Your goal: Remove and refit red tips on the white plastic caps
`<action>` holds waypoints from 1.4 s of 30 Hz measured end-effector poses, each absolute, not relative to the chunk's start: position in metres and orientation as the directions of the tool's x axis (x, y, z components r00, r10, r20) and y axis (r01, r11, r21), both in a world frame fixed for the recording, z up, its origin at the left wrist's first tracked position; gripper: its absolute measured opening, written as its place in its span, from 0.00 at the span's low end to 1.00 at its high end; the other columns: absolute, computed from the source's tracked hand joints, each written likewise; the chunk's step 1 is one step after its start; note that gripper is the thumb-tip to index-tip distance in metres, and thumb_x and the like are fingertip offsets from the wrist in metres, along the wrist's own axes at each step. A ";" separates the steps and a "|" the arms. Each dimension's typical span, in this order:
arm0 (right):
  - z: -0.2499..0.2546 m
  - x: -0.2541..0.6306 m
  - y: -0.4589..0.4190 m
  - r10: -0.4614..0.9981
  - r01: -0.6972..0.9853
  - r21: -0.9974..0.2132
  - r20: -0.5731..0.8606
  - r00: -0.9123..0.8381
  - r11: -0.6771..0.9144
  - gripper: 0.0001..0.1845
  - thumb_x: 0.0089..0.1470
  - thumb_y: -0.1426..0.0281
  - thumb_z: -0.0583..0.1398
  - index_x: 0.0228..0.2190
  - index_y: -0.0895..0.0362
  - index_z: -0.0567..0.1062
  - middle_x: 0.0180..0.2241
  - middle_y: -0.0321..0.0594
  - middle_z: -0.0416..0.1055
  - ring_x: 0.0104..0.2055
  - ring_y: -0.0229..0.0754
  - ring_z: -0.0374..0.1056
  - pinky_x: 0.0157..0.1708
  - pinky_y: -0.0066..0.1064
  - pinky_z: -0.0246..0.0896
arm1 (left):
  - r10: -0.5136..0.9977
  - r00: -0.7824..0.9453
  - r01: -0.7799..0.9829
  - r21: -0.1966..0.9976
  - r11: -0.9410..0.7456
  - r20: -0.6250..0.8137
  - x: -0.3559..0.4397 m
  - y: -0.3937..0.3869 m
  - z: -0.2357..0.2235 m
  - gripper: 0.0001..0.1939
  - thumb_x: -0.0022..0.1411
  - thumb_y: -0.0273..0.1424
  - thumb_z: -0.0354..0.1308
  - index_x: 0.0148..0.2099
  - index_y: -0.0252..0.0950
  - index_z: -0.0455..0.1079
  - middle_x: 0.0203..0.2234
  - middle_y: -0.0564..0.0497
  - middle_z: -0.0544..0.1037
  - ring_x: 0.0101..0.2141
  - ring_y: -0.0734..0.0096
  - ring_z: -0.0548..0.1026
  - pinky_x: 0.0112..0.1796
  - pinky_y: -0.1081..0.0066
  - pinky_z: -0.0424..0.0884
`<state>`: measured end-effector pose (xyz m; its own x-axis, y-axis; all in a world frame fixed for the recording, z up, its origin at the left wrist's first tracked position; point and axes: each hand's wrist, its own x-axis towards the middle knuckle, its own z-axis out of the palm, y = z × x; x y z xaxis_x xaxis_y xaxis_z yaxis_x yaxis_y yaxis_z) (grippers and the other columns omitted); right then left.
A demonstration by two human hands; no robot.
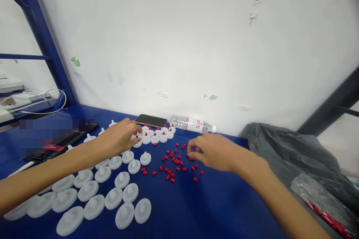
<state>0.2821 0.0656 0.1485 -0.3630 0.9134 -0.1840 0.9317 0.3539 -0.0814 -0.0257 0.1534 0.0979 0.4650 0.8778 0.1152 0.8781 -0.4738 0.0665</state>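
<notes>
My left hand (121, 137) reaches over the blue table, fingers curled around a white disc-shaped lid with a red tip (137, 143). That lid sits at the near left of a cluster of red-tipped white lids (155, 139). My right hand (210, 152) is bent down over the scattered small red caps (174, 161), its fingertips closed at a red cap (188, 155), partly hidden by the fingers. Plain white lids (114, 198) without red tips lie in rows below and beside my left forearm, which hides some of them.
A dark phone (151, 120) and a clear water bottle (193, 123) lie along the wall. Another phone with a lit screen (60, 142) is at the left. Grey plastic sheeting (269, 153) and a clear bag with red pieces (322, 201) are at the right.
</notes>
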 end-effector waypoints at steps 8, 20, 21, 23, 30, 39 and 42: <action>0.147 0.269 0.059 0.910 0.905 -0.100 -0.003 -0.415 0.412 0.22 0.73 0.53 0.59 0.60 0.50 0.78 0.45 0.40 0.85 0.45 0.52 0.79 0.42 0.40 0.65 | 0.833 0.493 0.815 0.202 -0.543 0.251 -0.019 0.130 0.111 0.14 0.73 0.41 0.56 0.42 0.42 0.81 0.39 0.46 0.86 0.38 0.54 0.80 0.36 0.61 0.70; 0.141 0.232 0.050 0.896 0.677 -0.589 0.328 -0.299 0.441 0.15 0.67 0.62 0.67 0.54 0.46 0.81 0.43 0.34 0.84 0.27 0.38 0.73 0.33 0.33 0.63 | 0.644 0.464 0.448 0.465 -0.763 0.609 0.019 0.080 0.136 0.14 0.70 0.45 0.68 0.52 0.45 0.78 0.39 0.55 0.80 0.34 0.68 0.75 0.38 0.67 0.72; 0.142 0.232 0.051 0.923 0.588 -0.712 0.269 -0.276 0.384 0.18 0.65 0.62 0.68 0.55 0.46 0.80 0.44 0.35 0.84 0.26 0.36 0.72 0.32 0.33 0.64 | 0.639 0.463 0.425 0.478 -0.768 0.615 0.018 0.080 0.136 0.17 0.70 0.46 0.69 0.55 0.46 0.77 0.42 0.54 0.79 0.36 0.68 0.75 0.38 0.67 0.72; 0.142 0.232 0.052 0.948 0.391 -0.887 0.135 -0.288 0.245 0.23 0.61 0.57 0.70 0.55 0.48 0.78 0.45 0.36 0.84 0.26 0.35 0.74 0.29 0.30 0.64 | 0.636 0.497 0.393 0.501 -0.771 0.590 0.018 0.083 0.134 0.18 0.71 0.45 0.68 0.59 0.48 0.77 0.46 0.53 0.78 0.37 0.69 0.76 0.37 0.68 0.73; 0.108 0.215 0.050 0.992 0.181 -0.982 0.033 -0.123 0.055 0.31 0.61 0.37 0.64 0.40 0.51 0.67 0.21 0.27 0.74 0.22 0.38 0.74 0.21 0.24 0.52 | 0.556 0.627 0.351 0.439 -0.827 0.546 0.020 0.103 0.117 0.10 0.69 0.34 0.72 0.50 0.40 0.81 0.44 0.50 0.79 0.39 0.66 0.78 0.38 0.68 0.73; 0.086 0.219 0.040 0.962 0.567 -0.778 0.235 -0.140 0.272 0.28 0.75 0.44 0.48 0.30 0.50 0.65 0.23 0.30 0.70 0.21 0.37 0.66 0.28 0.30 0.54 | 0.405 0.766 0.285 0.301 -0.910 0.499 0.008 0.101 0.102 0.11 0.70 0.23 0.64 0.52 0.37 0.78 0.44 0.45 0.84 0.45 0.60 0.81 0.47 0.64 0.76; 0.083 0.224 0.043 0.938 0.575 -0.743 0.231 -0.257 0.341 0.26 0.77 0.49 0.47 0.32 0.50 0.64 0.22 0.28 0.67 0.22 0.37 0.64 0.30 0.30 0.52 | 0.397 0.758 0.289 0.279 -0.916 0.518 0.008 0.100 0.101 0.10 0.71 0.25 0.60 0.51 0.39 0.78 0.42 0.47 0.85 0.42 0.63 0.81 0.45 0.65 0.76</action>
<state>0.2241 0.0428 0.0827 -0.2573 0.9382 0.2314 0.5754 0.3411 -0.7433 0.0084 0.1000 0.1005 0.7580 0.3970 0.5176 0.2894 -0.9158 0.2787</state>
